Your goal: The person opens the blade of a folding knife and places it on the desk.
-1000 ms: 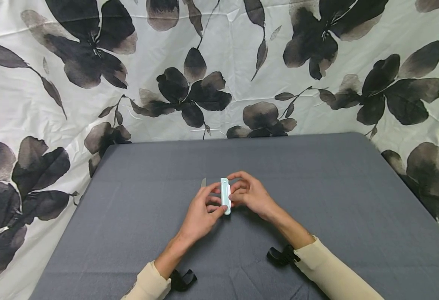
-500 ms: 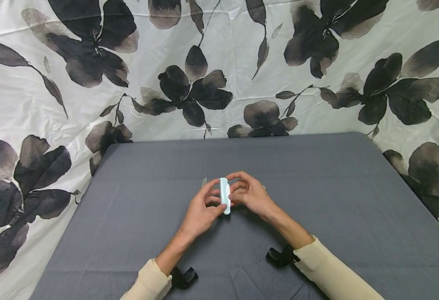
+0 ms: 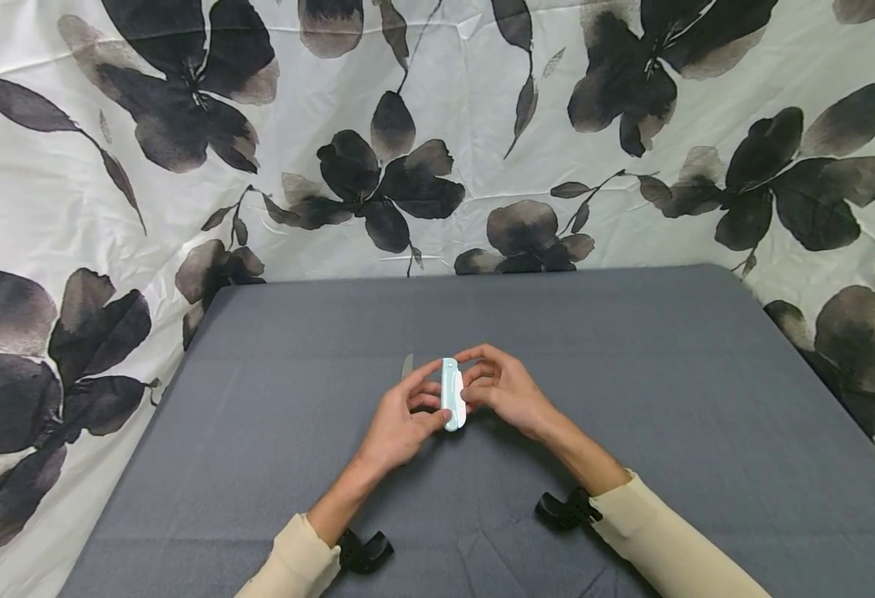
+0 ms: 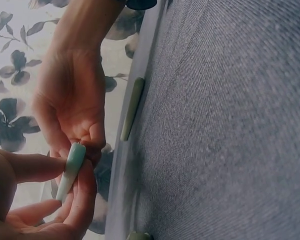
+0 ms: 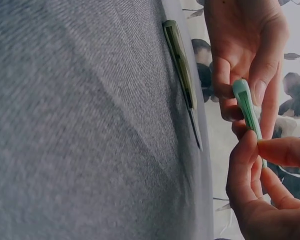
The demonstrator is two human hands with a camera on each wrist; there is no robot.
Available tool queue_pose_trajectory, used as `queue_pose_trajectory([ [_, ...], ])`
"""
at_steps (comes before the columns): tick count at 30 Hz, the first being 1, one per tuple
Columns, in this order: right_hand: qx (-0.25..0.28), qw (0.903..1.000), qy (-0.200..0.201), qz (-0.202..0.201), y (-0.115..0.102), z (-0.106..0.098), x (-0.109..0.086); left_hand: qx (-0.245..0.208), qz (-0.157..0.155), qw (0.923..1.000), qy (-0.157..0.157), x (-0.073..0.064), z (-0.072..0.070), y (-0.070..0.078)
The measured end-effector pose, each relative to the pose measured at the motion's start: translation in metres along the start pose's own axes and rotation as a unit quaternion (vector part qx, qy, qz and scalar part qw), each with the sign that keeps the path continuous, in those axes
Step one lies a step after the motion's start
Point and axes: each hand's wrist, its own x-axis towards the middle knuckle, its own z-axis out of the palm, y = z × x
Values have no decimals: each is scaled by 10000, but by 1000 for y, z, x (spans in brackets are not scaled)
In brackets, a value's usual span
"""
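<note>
A mint-green folding knife point(image 3: 449, 387) stands nearly upright between both hands above the table. My left hand point(image 3: 398, 425) holds its handle, thumb near the lower end and index finger near the top. From the other side my right hand point(image 3: 513, 397) pinches the white blade point(image 3: 460, 414), which sticks out a little along the handle's right side. In the left wrist view the mint handle point(image 4: 74, 162) shows edge-on between the fingers. The right wrist view shows the slot side of the same knife point(image 5: 246, 106); fingers cover its lower part.
Beyond my left hand a second knife lies on the grey table point(image 3: 317, 332), its blade tip point(image 3: 407, 365) showing; its olive handle point(image 5: 180, 62) appears in the right wrist view. Another olive handle point(image 4: 133, 109) lies near the right hand. A floral curtain point(image 3: 437, 232) hangs behind.
The white blade sticks out slightly farther from the mint handle's right side than before. Both hands have shifted very little and keep their hold on the knife.
</note>
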Motion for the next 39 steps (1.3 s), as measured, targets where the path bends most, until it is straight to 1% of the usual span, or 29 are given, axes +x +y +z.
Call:
queue_pose_trajectory([
  [6, -2, 9999, -139, 3, 3, -5, -2, -31, -88, 9998, -173, -1, -3, 1],
  [10, -12, 9997, -246, -29, 5, -10, -2, 59, -86, 9995, -301, 0, -6, -1],
  [15, -227, 9993, -280, -33, 5, -11, -4, 130, -97, 9990, -409, 0, -9, -2],
  [19, -358, 9991, -201, -88, 4, -9, -4, -18, -65, 9995, -317, -1, -9, -3],
  [22, -392, 9991, -112, -142, 2, -7, -4, -123, -22, 9998, -156, 0, -9, -2],
  [25, -474, 9987, -29, -192, 2, -5, -4, -183, -34, 9998, 47, 0, -8, 1],
  [29, -538, 9982, 126, -220, 3, -4, -3, -227, -77, 9995, 226, 0, -6, 2],
  [33, -548, 9980, 284, -102, 2, -5, -4, -185, -80, 9995, 244, 0, -5, 2],
  [37, -474, 9982, 362, 52, 2, -5, -5, -150, -101, 9997, 170, -1, -5, 3],
  [39, -431, 9984, 359, 42, 2, -5, -5, -150, -105, 9998, 126, -1, -5, 3],
])
